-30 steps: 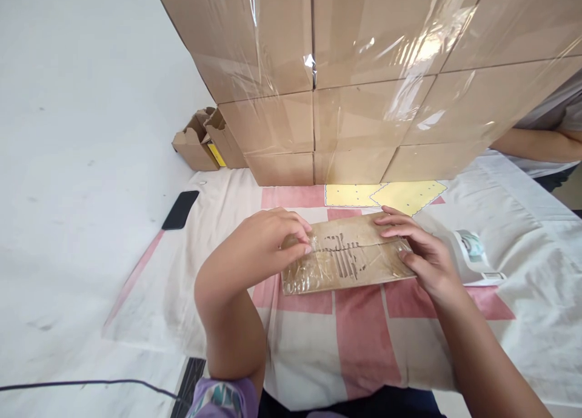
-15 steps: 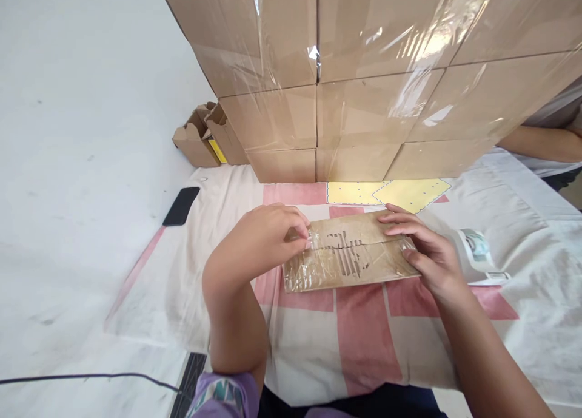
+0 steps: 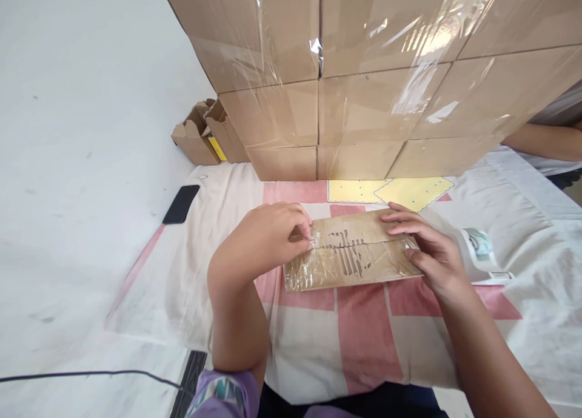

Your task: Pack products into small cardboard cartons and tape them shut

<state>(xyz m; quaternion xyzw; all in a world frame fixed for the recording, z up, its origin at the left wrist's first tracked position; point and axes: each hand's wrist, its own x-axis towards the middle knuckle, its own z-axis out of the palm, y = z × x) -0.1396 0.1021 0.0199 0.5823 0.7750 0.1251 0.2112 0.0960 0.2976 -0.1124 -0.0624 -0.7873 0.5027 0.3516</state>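
Cardboard packet (image 3: 352, 253), right in the lower middle of the frame, just above the cloth (image 3: 368, 351) or resting on it, it's hard to tell which, and you've got both hands on it! Your left hand (image 3: 279, 227) is at the left end, thumb and fingertips drawn together in a pinch on the clear tape (image 3: 297, 278) beside the seam (image 3: 370, 244); whether some cardboard is caught in there too, you can't tell from here. Over at the right end your right hand (image 3: 430, 243) has the corner clasped, fingers along the upper side, thumb apart from them on the lower part of the face.

Here's the danger: pull that tape too sharply and it could rip more of the surface, which is already torn in the middle. Let your right hand slacken and the whole packet could twist with the pull. The tape looks wrinkled, so it might split or fold onto itself.

Now the lie of it: long axis running left to right across the frame, right end a touch higher, seam following that same line, the torn face turned up towards you. A white tape dispenser (image 3: 491, 271) sits near your right hand, yellow paper (image 3: 417, 191) beyond the packet.
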